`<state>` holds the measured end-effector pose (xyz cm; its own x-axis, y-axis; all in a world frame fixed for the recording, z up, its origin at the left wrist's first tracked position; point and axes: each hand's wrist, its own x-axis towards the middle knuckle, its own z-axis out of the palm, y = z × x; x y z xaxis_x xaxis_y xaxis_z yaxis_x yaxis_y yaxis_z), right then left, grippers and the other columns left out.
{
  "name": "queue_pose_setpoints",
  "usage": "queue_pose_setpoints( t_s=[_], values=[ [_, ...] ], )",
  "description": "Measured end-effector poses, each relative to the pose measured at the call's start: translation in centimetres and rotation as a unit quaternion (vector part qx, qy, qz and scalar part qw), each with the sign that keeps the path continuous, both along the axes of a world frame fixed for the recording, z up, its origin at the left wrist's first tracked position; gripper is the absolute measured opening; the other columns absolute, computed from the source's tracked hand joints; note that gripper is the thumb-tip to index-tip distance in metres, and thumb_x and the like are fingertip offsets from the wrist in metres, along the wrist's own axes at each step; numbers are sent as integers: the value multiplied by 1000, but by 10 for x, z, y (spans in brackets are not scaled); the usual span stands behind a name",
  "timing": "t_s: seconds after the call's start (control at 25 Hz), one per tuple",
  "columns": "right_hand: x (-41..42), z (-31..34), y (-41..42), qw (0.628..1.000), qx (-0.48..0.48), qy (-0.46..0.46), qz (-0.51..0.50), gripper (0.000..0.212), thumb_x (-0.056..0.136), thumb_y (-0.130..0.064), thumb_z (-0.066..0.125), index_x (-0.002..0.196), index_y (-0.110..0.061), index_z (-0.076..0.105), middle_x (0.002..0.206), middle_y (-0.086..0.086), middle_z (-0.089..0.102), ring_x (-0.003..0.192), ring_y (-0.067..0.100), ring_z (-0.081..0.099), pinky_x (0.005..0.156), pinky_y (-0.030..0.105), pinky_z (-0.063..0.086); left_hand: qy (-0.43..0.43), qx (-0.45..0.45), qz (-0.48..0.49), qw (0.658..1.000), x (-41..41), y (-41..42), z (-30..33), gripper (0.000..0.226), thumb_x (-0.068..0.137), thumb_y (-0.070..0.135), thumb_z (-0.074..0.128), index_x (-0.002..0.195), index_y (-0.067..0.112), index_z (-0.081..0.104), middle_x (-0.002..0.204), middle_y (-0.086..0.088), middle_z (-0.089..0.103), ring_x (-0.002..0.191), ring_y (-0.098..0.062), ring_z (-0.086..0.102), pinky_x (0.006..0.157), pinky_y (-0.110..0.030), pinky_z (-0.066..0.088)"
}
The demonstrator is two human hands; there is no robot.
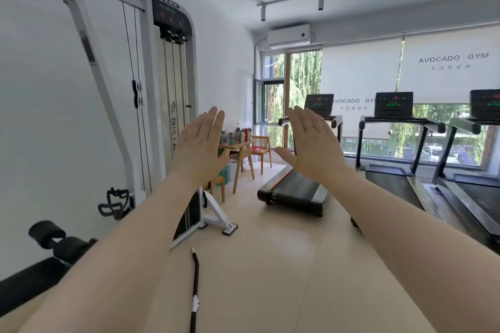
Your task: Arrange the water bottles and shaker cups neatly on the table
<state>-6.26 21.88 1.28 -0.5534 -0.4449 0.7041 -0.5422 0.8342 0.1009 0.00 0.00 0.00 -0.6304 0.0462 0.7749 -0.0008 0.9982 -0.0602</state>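
The bottles and cups (236,134) stand crowded together on a small wooden bench (238,146) at the far end of the room, by the window, well apart from us and too small here to count or sort by kind. Our left hand (199,147) and right hand (311,143) are raised in front of us, each grip wide, fingers straight, palms turned inward, holding nothing. As we judge it, the step in hand is simply the walk to the bench; we do it well by lowering our arms so the path shows and by arriving square to the bench's long edge with both hands free. Two wooden chairs (261,149) stand close around the bench and may block our reach. On the way, a dark bar (195,286) lies across the floor ahead, the cable machine (167,105) stands at left with its foot jutting out, and the treadmill (295,189) sits at right, leaving a lane between.
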Motion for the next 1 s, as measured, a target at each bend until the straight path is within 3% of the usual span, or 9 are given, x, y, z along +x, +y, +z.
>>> queue_pose_setpoints(
  t_s=[0.24, 0.4, 0.56, 0.68, 0.84, 1.0],
  values=[
    [-20, -81, -1, 991, 106, -78, -1, 79, 93, -54, 36, 149, -10, 3, 160, 10, 7, 147, 25, 6, 119, 37, 4, -100, 55, 15, 993, -17, 6, -91, 69, 91, 31, 45, 146, 10, 7, 157, -8, 8, 144, -23, 9, 115, -38, 10],
    [-48, -146, -4, 979, 150, -138, -9, 80, 92, -56, 36, 149, -10, 3, 159, 10, 9, 147, 26, 8, 120, 38, 6, -160, 82, 14, 983, -40, 1, -157, 64, 90, 28, 49, 143, 7, 19, 152, -11, 25, 139, -26, 25, 110, -40, 26],
    [-85, -210, -13, 961, 178, -212, 0, 80, 91, -55, 40, 149, -9, 8, 158, 11, 14, 146, 27, 13, 120, 38, 11, -243, 75, 1, 967, -77, -7, -218, 56, 89, 28, 49, 137, 7, 32, 140, -12, 43, 125, -29, 44, 93, -41, 43],
    [-130, -253, -30, 943, 202, -263, 4, 75, 90, -52, 44, 145, -8, 19, 152, 12, 28, 141, 28, 24, 115, 38, 22, -313, 67, 12, 947, -127, -27, -256, 53, 90, 29, 47, 137, 9, 32, 137, -11, 45, 117, -30, 48, 84, -41, 46],
    [-215, -289, -65, 919, 230, -319, -11, 66, 91, -50, 45, 139, -8, 30, 143, 12, 40, 133, 29, 36, 105, 38, 33, -378, 99, 5, 920, -221, -58, -290, 53, 90, 30, 46, 137, 10, 31, 139, -11, 43, 117, -31, 49, 87, -45, 49],
    [-314, -287, -107, 901, 225, -368, -42, 43, 94, -31, 45, 129, -7, 39, 132, 14, 49, 122, 32, 46, 91, 40, 41, -444, 103, 9, 890, -321, -87, -287, 53, 92, 30, 44, 139, 12, 27, 142, -9, 40, 117, -30, 48, 84, -39, 46]
  ],
)
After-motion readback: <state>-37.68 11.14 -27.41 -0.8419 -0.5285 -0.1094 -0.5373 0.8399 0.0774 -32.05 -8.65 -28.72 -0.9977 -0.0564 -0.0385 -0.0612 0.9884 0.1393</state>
